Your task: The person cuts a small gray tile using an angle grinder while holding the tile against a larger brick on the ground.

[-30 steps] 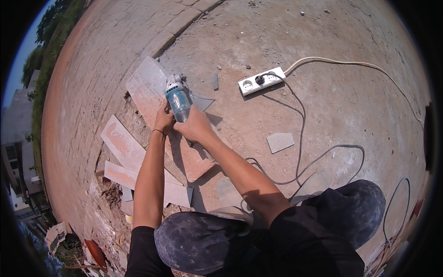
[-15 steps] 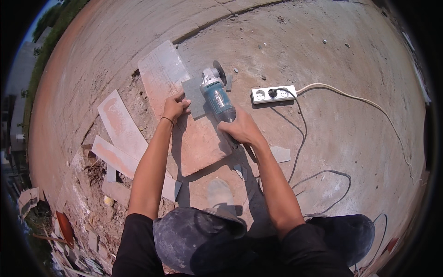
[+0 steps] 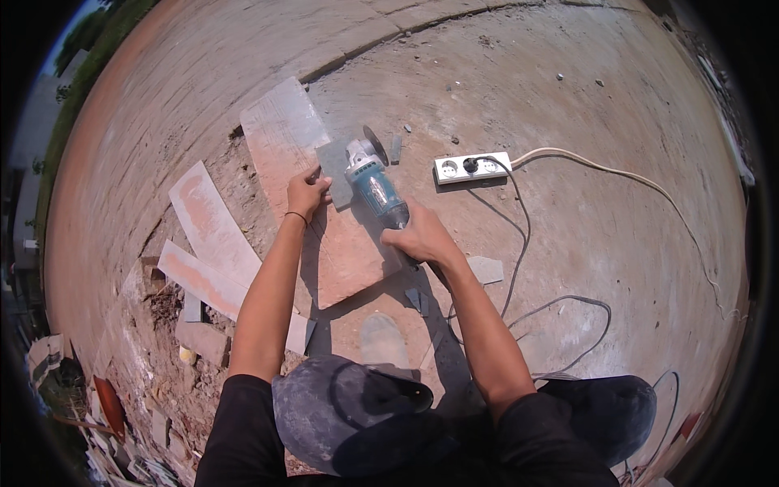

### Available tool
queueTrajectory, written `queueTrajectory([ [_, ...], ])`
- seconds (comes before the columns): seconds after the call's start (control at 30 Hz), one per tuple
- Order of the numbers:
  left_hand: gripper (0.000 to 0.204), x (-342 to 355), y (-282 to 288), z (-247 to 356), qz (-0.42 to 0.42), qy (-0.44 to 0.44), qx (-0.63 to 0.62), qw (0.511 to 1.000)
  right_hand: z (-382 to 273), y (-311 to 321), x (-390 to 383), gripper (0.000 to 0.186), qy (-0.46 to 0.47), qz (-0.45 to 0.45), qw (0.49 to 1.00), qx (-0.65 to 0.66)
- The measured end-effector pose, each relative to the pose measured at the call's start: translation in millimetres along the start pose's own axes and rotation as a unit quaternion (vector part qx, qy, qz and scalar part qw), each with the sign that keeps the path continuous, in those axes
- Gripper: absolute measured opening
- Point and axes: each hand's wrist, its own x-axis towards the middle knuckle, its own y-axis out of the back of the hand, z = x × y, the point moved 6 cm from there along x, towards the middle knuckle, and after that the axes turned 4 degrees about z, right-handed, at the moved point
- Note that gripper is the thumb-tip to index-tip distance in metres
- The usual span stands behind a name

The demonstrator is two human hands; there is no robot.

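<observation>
Left hand [image 3: 308, 195] had come off the angle grinder [image 3: 377, 191] since one second earlier and gone to the grey tile [image 3: 337, 168]; grinder had swung toward 3 o'clock, right hand [image 3: 426, 234] only. Scarcely any change over the last half second.

Right hand clamped around the grinder's rear grip. Left hand's fingers bent at the tile's 9 o'clock edge; pinching or just pressing, couldn't tell.

Grinder sat mid-view, beside the tile's 3 o'clock side, over the long pinkish slab [image 3: 349, 264]. Long axis ran 11 to 5: head at 11, grip at 5. Disc [image 3: 376, 144] was on the head's 2 o'clock side, tipped on edge. Disc spinning or not: unclear.

Handling well, my judgement: tile seated flat and supported, left fingers well clear at 9, disc square to the tile, firm right grip, two hands on the grinder under load, dark cord [image 3: 526, 227] at 3 kept off the disc.
</observation>
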Motion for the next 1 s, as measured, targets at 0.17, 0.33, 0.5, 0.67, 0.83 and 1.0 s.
queueTrajectory([
  [0.17, 0.048, 0.2, 0.8, -2.8, -0.023, 0.041, -0.043, 0.998, -1.0, -18.4, 5.0, 0.074, 0.021, -0.005, 0.999, -0.038],
  [0.33, 0.046, 6.0, 6.3, -6.6, -0.031, 0.054, -0.032, 0.998, -1.3, -23.7, 4.8, 0.068, 0.022, -0.022, 0.999, -0.043],
  [0.5, 0.039, -0.3, -3.0, 1.6, -0.039, 0.035, 0.042, 0.998, 7.7, -22.0, 5.6, 0.065, 0.031, -0.026, 0.998, -0.051],
  [0.67, 0.04, 16.4, 14.6, -9.6, -0.036, 0.045, 0.011, 0.998, 10.4, -27.1, 10.4, 0.066, 0.036, -0.028, 0.998, -0.047],
  [0.83, 0.041, 12.6, 8.3, -9.9, -0.025, 0.061, 0.017, 0.998, 13.5, -23.5, 9.6, 0.065, 0.026, -0.035, 0.998, -0.049],
  [1.0, 0.042, 6.1, 1.1, -4.4, -0.024, 0.063, 0.001, 0.998, 18.9, -23.3, 9.3, 0.066, 0.023, -0.03, 0.998, -0.054],
])
